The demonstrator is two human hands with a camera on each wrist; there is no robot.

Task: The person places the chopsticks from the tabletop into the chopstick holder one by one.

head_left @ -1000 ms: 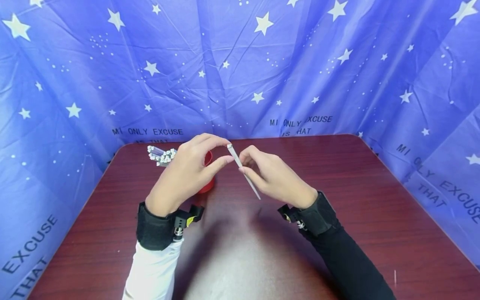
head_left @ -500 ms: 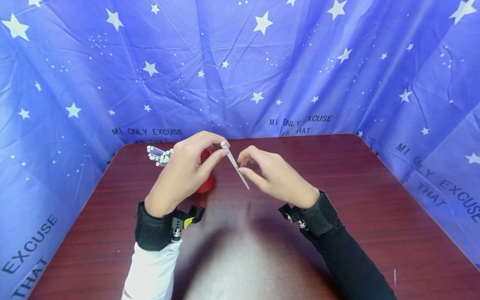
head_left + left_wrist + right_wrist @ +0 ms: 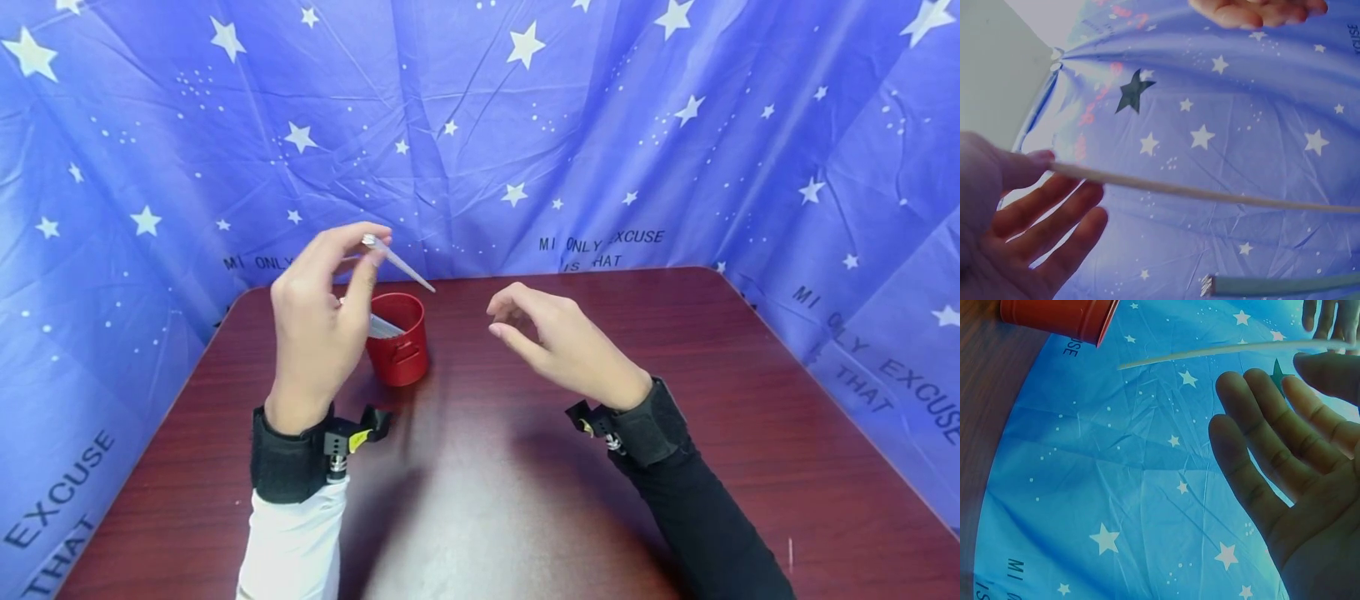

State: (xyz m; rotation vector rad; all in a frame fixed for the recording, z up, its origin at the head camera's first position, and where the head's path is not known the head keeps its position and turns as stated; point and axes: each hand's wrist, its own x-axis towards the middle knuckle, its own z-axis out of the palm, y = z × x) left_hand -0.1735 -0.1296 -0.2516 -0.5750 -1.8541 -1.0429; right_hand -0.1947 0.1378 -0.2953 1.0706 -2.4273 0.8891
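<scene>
My left hand (image 3: 330, 283) is raised above a red cup (image 3: 397, 340) and pinches the top end of a thin white stick (image 3: 397, 263) between thumb and forefinger. The stick slants down to the right over the cup. In the left wrist view the white stick (image 3: 1197, 191) runs across the frame from my thumb. More pale sticks (image 3: 384, 327) lean inside the cup. My right hand (image 3: 540, 329) hovers to the right of the cup with relaxed, slightly curled fingers and holds nothing. In the right wrist view the stick (image 3: 1229, 350) and the cup (image 3: 1060, 315) lie beyond my open palm.
The dark red wooden table (image 3: 750, 400) carries only the cup. A blue cloth with white stars and printed words (image 3: 600, 125) hangs close around its back and both sides. A thin sliver (image 3: 790, 550) lies near the front right edge.
My left hand has taken the stick and lifted it up and to the left over the cup. My right hand has let go of it. The cup's mouth now shows.
</scene>
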